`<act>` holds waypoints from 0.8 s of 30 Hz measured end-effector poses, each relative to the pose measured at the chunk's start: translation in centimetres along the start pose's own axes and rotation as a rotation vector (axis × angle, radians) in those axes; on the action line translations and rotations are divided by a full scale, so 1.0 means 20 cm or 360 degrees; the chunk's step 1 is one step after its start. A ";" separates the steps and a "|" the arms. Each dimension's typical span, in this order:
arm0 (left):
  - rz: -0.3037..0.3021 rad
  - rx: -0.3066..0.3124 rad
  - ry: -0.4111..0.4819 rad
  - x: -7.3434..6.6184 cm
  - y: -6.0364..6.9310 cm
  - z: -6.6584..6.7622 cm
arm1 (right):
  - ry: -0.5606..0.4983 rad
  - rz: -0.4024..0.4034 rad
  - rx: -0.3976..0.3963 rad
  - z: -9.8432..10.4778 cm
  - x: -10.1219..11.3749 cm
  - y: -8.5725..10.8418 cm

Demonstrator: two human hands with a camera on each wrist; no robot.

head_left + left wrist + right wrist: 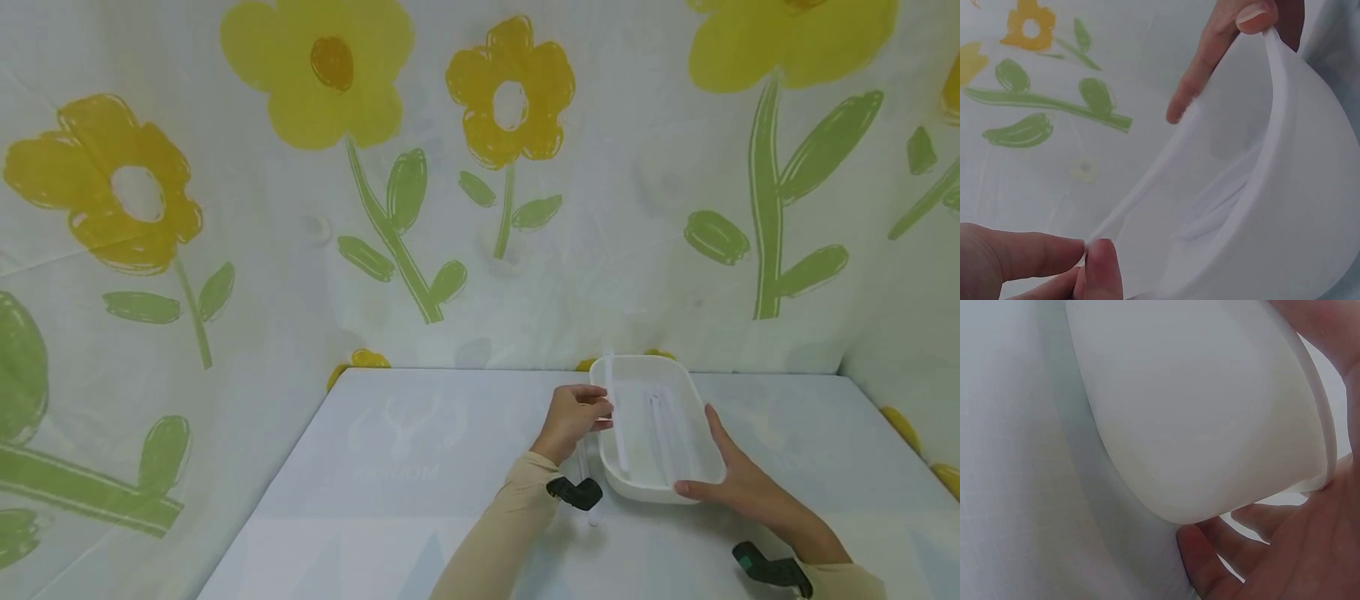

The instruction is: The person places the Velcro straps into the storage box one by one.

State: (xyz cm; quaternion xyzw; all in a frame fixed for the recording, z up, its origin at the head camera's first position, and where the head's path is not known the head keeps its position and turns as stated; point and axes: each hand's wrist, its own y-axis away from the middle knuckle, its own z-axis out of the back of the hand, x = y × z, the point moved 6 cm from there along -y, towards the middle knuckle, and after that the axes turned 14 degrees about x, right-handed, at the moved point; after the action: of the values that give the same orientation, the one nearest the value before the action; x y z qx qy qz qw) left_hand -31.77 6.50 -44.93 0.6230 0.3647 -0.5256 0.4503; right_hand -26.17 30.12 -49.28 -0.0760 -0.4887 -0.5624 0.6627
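Note:
A white rectangular plastic tub [651, 493] with rounded corners stands toward the far side of the table. My left hand [573, 421] is at its left side, pinching a long, thin, whitish strip [618, 433] between thumb and fingers. The strip [1141, 187] slants over the inside of the tub in the left wrist view; its exact kind is unclear. My right hand [750, 483] grips the tub at its near right corner, thumb at the rim and fingers along the outer wall [1197, 412]. Inside the tub lie several similar thin pale strips [660, 433].
Another thin pale strip [592, 522] lies on the table beneath my left wrist, partly hidden. The white table [390, 483] ends at a flower-printed curtain [585, 275] close behind the tub. Dark wrist cameras [577, 493] sit on both wrists.

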 end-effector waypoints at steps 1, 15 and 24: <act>-0.0007 0.0000 -0.0001 0.00 0.00 0.00 | 0.0002 0.0004 -0.0002 0.00 0.00 0.00; -0.0028 0.0005 0.0001 0.00 0.01 0.00 | -0.0011 0.0007 -0.0014 0.01 -0.01 -0.01; -0.0034 0.0004 0.0006 -0.01 0.02 0.00 | 0.0001 -0.0017 0.0017 0.01 -0.01 -0.01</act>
State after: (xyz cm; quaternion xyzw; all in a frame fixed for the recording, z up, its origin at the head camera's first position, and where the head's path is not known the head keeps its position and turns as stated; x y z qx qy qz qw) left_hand -31.37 6.43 -44.70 0.6206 0.3715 -0.5297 0.4430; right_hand -26.40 30.21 -49.43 -0.0697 -0.4919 -0.5635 0.6601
